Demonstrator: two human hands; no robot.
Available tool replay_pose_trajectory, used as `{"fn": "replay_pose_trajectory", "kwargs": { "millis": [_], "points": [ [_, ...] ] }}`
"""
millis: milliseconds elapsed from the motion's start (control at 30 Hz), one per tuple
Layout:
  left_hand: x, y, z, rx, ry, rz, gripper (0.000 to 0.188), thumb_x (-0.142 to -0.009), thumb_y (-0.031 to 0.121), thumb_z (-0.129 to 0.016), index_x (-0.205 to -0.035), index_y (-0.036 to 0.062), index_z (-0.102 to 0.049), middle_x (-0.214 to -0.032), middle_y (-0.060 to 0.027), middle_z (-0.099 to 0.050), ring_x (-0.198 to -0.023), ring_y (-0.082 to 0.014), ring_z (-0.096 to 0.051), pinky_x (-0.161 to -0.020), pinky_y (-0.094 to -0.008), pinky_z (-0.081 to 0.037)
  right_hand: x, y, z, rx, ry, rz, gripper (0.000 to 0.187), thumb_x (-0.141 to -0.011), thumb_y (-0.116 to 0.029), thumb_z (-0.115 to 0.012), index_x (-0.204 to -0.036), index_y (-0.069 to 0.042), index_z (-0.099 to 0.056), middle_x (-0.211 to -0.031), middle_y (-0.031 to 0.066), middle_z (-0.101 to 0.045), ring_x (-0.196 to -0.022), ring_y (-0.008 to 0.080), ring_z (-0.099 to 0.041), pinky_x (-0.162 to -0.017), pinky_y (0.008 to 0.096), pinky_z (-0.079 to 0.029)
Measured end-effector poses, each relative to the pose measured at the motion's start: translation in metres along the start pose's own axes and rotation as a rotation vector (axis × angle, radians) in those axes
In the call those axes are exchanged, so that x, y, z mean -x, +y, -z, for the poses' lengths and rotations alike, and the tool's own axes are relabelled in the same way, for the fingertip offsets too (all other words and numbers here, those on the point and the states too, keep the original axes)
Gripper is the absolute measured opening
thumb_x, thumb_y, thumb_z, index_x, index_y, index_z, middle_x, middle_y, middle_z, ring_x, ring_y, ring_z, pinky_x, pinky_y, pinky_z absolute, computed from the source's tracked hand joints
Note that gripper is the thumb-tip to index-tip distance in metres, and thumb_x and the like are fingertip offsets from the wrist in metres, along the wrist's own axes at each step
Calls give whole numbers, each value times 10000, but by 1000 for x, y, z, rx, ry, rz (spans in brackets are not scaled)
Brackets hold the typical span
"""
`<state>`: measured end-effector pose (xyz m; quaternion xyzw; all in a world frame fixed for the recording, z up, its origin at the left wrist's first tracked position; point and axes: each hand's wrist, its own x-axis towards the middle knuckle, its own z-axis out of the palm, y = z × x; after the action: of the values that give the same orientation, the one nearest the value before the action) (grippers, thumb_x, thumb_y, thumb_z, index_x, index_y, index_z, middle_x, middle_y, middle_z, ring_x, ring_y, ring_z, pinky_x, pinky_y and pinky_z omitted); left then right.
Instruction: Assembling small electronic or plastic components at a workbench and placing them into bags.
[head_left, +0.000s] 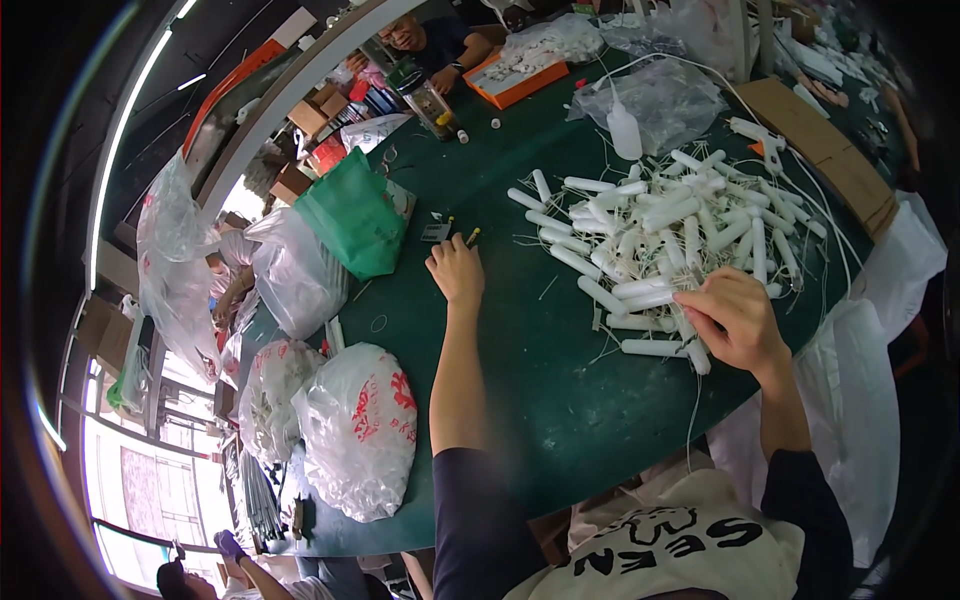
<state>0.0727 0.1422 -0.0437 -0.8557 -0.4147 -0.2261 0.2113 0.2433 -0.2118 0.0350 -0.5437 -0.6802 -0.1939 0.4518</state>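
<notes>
My left hand [456,272] is stretched over the green table, its thumb and index finger closed at a small yellow-and-black tool [473,237] whose kind is too small to tell. Just beyond it lies a small grey-white flat piece [435,232]. At the near edge of a heap of white tubes [670,212] with thin wires, my right hand [738,322] has its fingers curled. A white tube [697,352] slants out below the thumb and index finger, seemingly pinched there; the contact is partly hidden. One thin wire [692,425] hangs down below it toward my lap.
A green bag [358,215] and stuffed plastic bags [360,430] line the table's left. Farther back stand a white squeeze bottle [624,132], a jar [428,105] and an orange box [515,82]. Cardboard [825,150] and a cable lie at right. A person [440,50] sits opposite.
</notes>
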Motion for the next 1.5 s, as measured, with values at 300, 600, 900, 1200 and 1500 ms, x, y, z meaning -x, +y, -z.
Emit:
{"fn": "replay_pose_trajectory", "kwargs": {
  "millis": [300, 600, 900, 1200, 1500],
  "points": [
    [10, 0, 1, 40, 67, -78, 161, -771, 282, -595, -839, 143, -641, -859, -41, -569, -866, -223, -515, -747, -363, -375, 5, -9, 2, -30, -14, -36, 254, -635, 75, -618, -873, -15, -607, -560, 56, -498, -498, 211, -488, -561, 329, -439],
    [45, -28, 25, -42, 14, 327, 157, -759, 252, -611, -750, 98, -640, -757, -63, -594, -748, -235, -585, -657, -370, -402, 14, -29, 16, -8, -9, -35, 222, -637, 61, -634, -842, -24, -618, -574, 52, -498, -514, 208, -491, -541, 321, -419],
    [74, -65, 63, 294, 114, 300, 253, -781, 208, -571, -997, 76, -564, -910, -106, -604, -863, -289, -558, -719, -387, -444, 17, -39, -15, -44, -140, 31, 141, -668, -32, -656, -798, -48, -606, -709, 39, -558, -674, 194, -537, -611, 301, -427],
    [137, -12, 161, 570, -23, 3, 140, -773, 104, -568, -903, 72, -607, -716, -67, -613, -692, -237, -582, -658, -345, -439, 50, -43, -43, 617, -499, -75, 160, -729, -157, -602, -853, -61, -571, -782, 19, -540, -840, 195, -479, -782, 361, -346],
    [152, -22, 160, 684, -112, 33, 140, -803, 112, -559, -891, 25, -624, -738, -98, -646, -687, -187, -629, -648, -273, -471, 29, -66, -9, 307, -220, -169, 199, -674, -150, -676, -829, -54, -597, -748, 59, -569, -832, 204, -487, -776, 378, -358]
  ]
}}
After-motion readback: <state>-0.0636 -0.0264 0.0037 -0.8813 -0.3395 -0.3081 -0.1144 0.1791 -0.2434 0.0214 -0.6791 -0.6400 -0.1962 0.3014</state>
